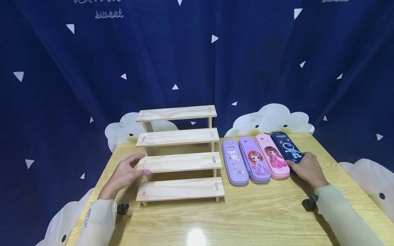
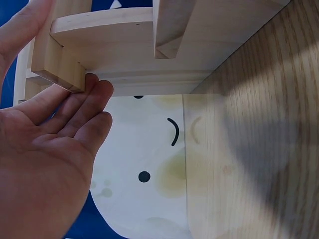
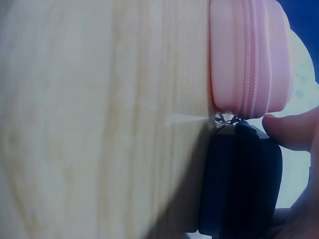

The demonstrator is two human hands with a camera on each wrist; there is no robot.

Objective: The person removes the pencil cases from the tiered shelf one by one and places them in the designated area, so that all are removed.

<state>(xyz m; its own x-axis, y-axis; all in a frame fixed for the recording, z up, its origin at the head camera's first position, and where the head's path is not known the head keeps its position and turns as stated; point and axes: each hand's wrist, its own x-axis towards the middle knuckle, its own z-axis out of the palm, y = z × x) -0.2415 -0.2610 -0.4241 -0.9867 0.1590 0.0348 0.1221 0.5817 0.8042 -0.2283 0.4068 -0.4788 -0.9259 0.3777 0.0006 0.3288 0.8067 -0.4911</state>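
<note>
A four-step wooden display stand (image 1: pixel 180 162) stands on the table. At its left end my left hand (image 1: pixel 127 172) grips the second step from the bottom, the thumb on top; in the left wrist view the fingers (image 2: pixel 75 112) reach against the wood. My right hand (image 1: pixel 309 169) holds the near end of a dark blue pencil case (image 1: pixel 284 145) with an astronaut on it, thumb on its left side. Beside that case lies a pink pencil case (image 1: pixel 271 155) with a girl on it. Further left are a purple girl pencil case (image 1: pixel 254 160) and a lilac pencil case (image 1: pixel 235 164).
The light wood table (image 1: pixel 261 215) carries the stand at left of centre and the row of cases to its right. Behind hangs a navy curtain (image 1: pixel 197 61) with white triangles and cloud faces. A wrist camera (image 1: pixel 310 202) sits by the right cuff.
</note>
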